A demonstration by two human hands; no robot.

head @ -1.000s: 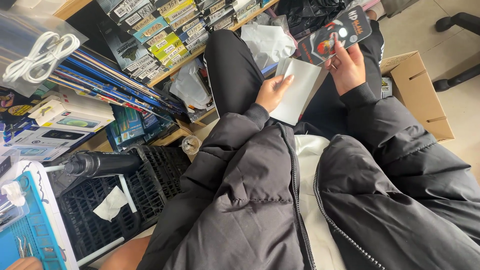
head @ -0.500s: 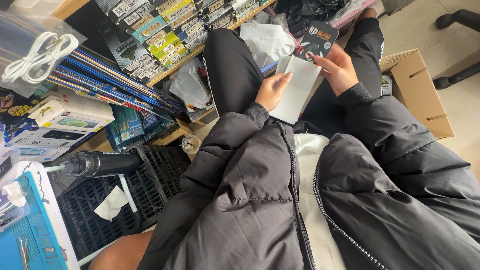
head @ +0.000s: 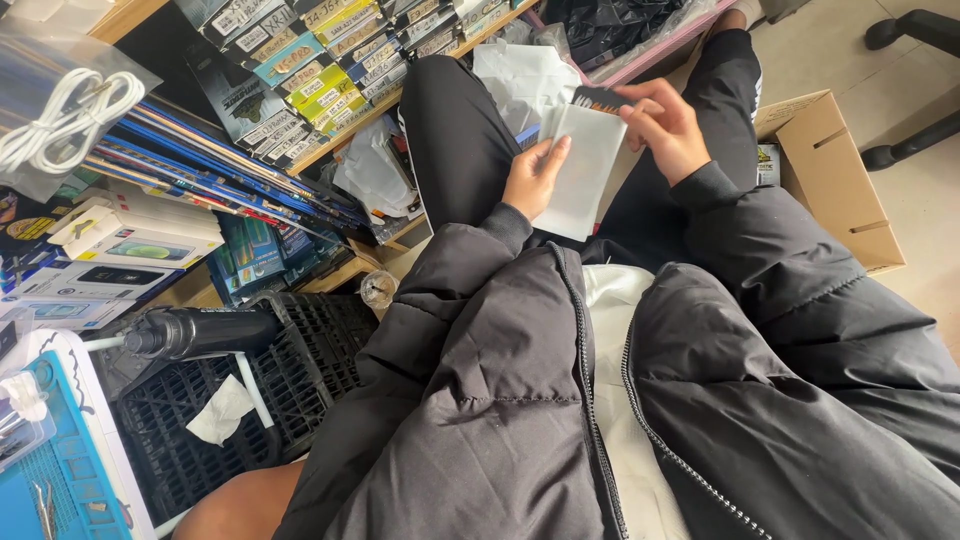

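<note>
My left hand holds a white flat sleeve over my lap, gripping its lower left edge. My right hand pinches a dark flat packet at the top of the sleeve; most of the packet is inside the sleeve and only its upper edge shows. Both arms wear a black puffy jacket. My black trouser legs stretch out beyond the hands.
A wooden shelf on the left holds several boxed packets and blue flat packs. A black plastic crate and a black cylinder sit at lower left. A cardboard box stands on the floor at right. Clear plastic bags lie near my knee.
My right hand has brought the dark packet down from held up high to the sleeve's mouth and slid it mostly inside. My left hand kept the sleeve steady.
</note>
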